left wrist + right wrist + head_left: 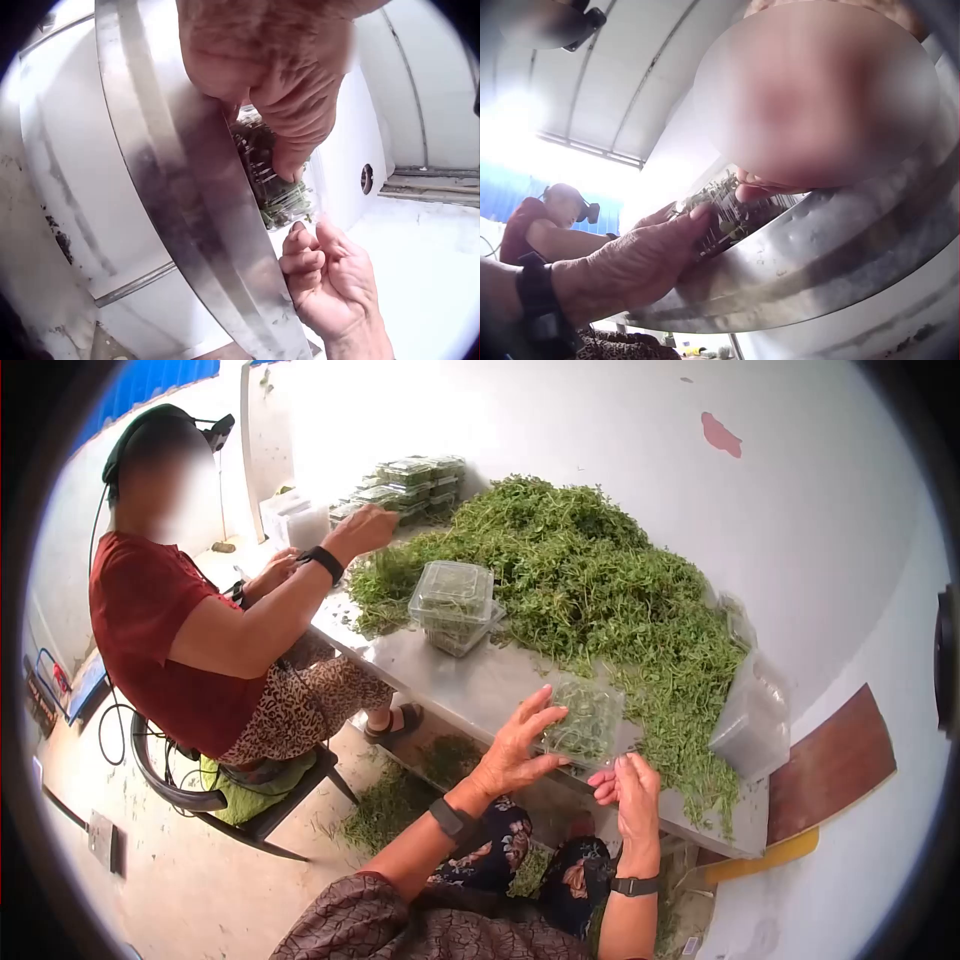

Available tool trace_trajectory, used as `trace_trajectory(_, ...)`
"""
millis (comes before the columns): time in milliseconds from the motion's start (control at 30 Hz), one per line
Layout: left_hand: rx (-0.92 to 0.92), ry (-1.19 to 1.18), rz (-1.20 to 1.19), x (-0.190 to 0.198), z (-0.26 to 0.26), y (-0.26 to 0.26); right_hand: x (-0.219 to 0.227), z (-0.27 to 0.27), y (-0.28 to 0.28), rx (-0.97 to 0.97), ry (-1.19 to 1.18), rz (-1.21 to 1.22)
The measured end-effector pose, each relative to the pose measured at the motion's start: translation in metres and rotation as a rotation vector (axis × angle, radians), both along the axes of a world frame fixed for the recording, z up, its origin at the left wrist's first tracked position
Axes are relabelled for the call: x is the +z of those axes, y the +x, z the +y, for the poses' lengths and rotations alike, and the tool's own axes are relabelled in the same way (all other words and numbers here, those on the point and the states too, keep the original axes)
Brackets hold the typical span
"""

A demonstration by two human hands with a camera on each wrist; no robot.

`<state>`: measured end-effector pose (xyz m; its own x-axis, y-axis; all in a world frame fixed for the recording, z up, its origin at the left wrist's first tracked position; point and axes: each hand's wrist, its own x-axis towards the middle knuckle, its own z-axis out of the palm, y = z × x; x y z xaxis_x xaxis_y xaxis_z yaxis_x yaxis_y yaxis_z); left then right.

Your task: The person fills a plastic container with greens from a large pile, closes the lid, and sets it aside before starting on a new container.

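Observation:
A clear plastic box of green sprigs (580, 722) stands at the table's near edge in the head view. My left hand (515, 752) grips its left side, thumb at the near side and fingers spread over the far corner. With thumb and curled fingers my right hand (632, 792) pinches the box's near right corner. In the left wrist view the box (281, 204) shows below my left hand (270, 82), with my right hand (334, 289) at its near end. The right wrist view shows my left hand (641, 251) on the box's side; my right hand is largely blurred there.
A large heap of green sprigs (590, 570) covers the far part of the table (440, 675). Two stacked clear boxes (453, 600) stand left of it, more filled boxes (410, 485) behind. Empty containers (752, 715) stand right. A person in red (170, 630) sits at the left.

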<state>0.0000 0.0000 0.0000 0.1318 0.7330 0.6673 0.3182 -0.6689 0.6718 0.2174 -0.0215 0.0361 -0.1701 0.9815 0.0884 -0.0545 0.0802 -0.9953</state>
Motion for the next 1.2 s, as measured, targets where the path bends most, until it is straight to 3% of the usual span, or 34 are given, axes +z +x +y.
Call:
trace_trajectory(200, 0.05, 0.034, 0.022, 0.011, -0.016, 0.005, 0.001, -0.004, -0.006, -0.031, -0.001, 0.014)
trace_trajectory(267, 0.041, -0.112, -0.112, 0.016, -0.022, 0.011, 0.008, -0.006, -0.007, -0.022, -0.039, -0.022)
trace_trajectory(433, -0.096, -0.227, -0.378, 0.021, -0.028, 0.021, 0.007, -0.004, -0.002, -0.008, -0.018, -0.009)
trace_trajectory(633, 0.088, -0.16, -0.228, 0.037, -0.036, 0.029, 0.002, -0.009, 0.001, 0.063, 0.019, 0.0)
trace_trajectory(767, 0.028, -0.28, -0.407, 0.038, -0.035, 0.027, 0.002, -0.005, 0.002, 0.105, 0.038, 0.012)
trace_trajectory(933, -0.069, -0.425, -0.633, 0.078, -0.045, 0.013, 0.002, -0.009, 0.003, 0.088, 0.07, 0.013)
trace_trajectory(1100, 0.057, 0.018, -0.555, 0.129, -0.038, -0.039, -0.002, -0.012, 0.003, 0.077, 0.117, -0.019)
trace_trajectory(1200, 0.144, 0.115, -0.56, 0.159, -0.033, -0.074, -0.005, -0.01, 0.002, 0.085, 0.138, -0.036)
